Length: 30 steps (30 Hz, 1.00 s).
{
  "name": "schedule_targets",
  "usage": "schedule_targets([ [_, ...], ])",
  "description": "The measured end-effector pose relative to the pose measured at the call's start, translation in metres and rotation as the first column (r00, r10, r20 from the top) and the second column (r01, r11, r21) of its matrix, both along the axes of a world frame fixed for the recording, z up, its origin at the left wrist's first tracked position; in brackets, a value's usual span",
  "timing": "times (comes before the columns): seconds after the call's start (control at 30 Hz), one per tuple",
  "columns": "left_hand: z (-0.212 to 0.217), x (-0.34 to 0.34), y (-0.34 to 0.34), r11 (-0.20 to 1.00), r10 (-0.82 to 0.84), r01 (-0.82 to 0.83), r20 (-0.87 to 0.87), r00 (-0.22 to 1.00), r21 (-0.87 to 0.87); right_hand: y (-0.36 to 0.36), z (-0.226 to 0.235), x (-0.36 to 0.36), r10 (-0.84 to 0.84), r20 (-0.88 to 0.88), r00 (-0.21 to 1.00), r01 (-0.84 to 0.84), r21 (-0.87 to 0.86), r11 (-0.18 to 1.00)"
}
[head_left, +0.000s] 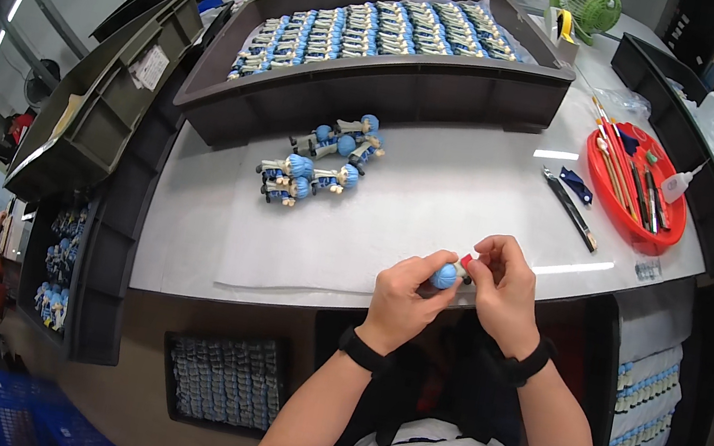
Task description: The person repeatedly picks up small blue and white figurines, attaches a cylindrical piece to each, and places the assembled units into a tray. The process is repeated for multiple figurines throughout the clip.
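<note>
My left hand pinches a small toy figurine with a ribbed, round light-blue head between thumb and fingers. My right hand pinches a small bright-red piece at the figurine's other end (whether it is part of the figurine or separate, I cannot tell). Both hands meet on my side of the large dark-grey rectangular plastic tray, well apart from it, at the near edge of the white worktop. Rows of small blue-headed toys fill the tray. Near its front wall lies a loose cluster of blue-headed figurines, some touching. To the tray's right sits a rounded red plastic dish holding brushes; beyond its right end stands a green plastic fan.
</note>
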<state>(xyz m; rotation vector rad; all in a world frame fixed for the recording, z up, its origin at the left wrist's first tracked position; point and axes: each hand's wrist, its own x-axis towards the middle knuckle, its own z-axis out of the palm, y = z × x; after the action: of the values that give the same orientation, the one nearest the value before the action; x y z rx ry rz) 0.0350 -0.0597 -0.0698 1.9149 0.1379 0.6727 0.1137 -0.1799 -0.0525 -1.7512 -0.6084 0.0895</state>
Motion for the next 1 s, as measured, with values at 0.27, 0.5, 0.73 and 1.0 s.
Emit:
schedule_targets([
  [0.27, 0.0, -0.001, 0.0, 1.0, 0.005, -0.005, -0.002, 1.0, 0.02, -0.002, 0.01, -0.002, -0.008, -0.052, 0.999, 0.011, 0.061, 0.998],
  [0.5, -0.004, -0.001, 0.0, 1.0, 0.006, -0.006, 0.009, 1.0, -0.008, -0.005, 0.022, 0.004, -0.037, -0.021, 0.999, 0.037, 0.021, 0.999],
  [0.73, 0.0, -0.002, 0.002, 0.985, -0.061, 0.054, -0.042, 0.997, -0.166, -0.014, 0.013, 0.029, -0.1, -0.018, 0.995, 0.097, -0.11, 0.989],
  [1.0, 0.004, -0.001, 0.012, 0.819, -0.115, 0.135, 0.071, 0.991, -0.557, -0.005, 0.019, 0.028, -0.045, 0.038, 0.998, 0.045, 0.002, 0.999],
])
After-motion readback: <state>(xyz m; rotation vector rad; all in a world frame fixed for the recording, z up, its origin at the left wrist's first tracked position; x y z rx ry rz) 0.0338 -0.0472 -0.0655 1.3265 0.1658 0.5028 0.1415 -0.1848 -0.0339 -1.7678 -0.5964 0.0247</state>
